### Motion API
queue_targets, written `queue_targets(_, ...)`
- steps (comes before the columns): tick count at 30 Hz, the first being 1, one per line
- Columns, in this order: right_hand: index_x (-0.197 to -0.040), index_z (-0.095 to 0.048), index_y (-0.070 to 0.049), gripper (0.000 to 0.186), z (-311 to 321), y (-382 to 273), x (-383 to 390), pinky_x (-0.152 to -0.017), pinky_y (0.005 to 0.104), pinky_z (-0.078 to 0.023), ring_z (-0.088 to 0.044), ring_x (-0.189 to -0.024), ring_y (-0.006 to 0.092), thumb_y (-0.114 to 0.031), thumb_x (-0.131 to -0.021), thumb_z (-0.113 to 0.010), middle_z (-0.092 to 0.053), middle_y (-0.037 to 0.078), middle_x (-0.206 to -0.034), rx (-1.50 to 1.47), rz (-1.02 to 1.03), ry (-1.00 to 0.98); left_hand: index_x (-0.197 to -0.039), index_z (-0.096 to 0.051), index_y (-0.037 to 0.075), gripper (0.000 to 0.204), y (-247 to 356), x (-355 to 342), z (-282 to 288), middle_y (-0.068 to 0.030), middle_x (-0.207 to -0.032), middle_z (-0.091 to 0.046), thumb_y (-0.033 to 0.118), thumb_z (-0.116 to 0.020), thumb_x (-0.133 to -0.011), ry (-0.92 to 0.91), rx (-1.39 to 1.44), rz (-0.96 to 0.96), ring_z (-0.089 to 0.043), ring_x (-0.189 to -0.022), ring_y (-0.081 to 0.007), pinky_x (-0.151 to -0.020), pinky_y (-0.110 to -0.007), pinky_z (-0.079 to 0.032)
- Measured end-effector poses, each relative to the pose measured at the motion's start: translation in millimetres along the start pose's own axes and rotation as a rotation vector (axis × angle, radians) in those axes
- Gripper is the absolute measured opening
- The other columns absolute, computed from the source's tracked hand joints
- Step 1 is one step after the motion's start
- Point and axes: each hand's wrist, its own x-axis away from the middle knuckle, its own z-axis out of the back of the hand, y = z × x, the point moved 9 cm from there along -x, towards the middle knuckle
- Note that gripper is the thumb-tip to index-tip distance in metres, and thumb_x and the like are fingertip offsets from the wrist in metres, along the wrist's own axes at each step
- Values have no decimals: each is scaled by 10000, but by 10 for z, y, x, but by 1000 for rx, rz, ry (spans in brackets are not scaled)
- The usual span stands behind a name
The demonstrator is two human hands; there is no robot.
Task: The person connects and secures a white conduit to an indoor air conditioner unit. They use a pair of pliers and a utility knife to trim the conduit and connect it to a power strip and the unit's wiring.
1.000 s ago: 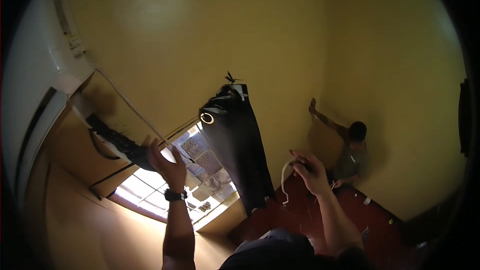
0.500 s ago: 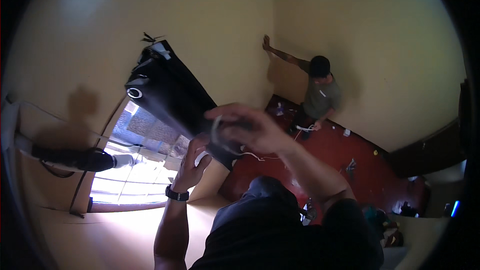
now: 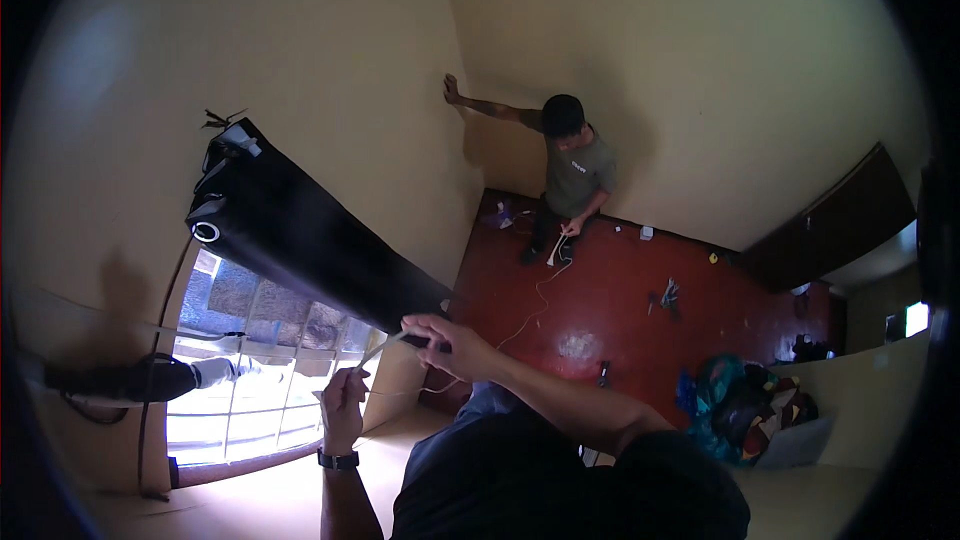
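Observation:
My left hand, with a dark watch on its wrist, is closed on one end of a thin white cable. The stretch of cable runs up from it to my right hand, whose fingers pinch the other end. Something small and dark shows under the right fingers; I cannot make out what it is. A thin pale cord loops from near my left hand across the floor toward a person. Behind my hands hangs a black curtain with metal rings, beside a barred window.
That person leans one hand on the wall and holds a white strip. Tools lie on the red floor. A teal plastic bag stands at right. A curved pipe with dark wrapping juts out at left.
My hands have lowered and drawn the white cable straight between them; the right hand was blurred before. The view has swung right, and the person's held strip has dropped lower.

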Motion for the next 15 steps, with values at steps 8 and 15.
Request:
queue_targets(8,-1325,-617,-152,416,957,1328,1530,-874,454,-570,-717,-1002,331,-333,-951,-633,-739,125,-1114,989,-563,-44,-1164,-609,-4,345,203,-130,918,27,-684,-460,307,-491,-1069,240,348,0,-436,-660,-91,-682,-285,-383)
queue_targets(15,-1146,-651,-119,269,1771,1650,2983,-879,499,-542,-686,-1028,367,-265,-936,-568,-712,163,-1112,1212,-814,35,-1172,-619,-5,345,1070,-216,2430,-71,-927,-595,311,-548,-1056,465,-200,-342,-597,-913,-180,-847,-328,-488)
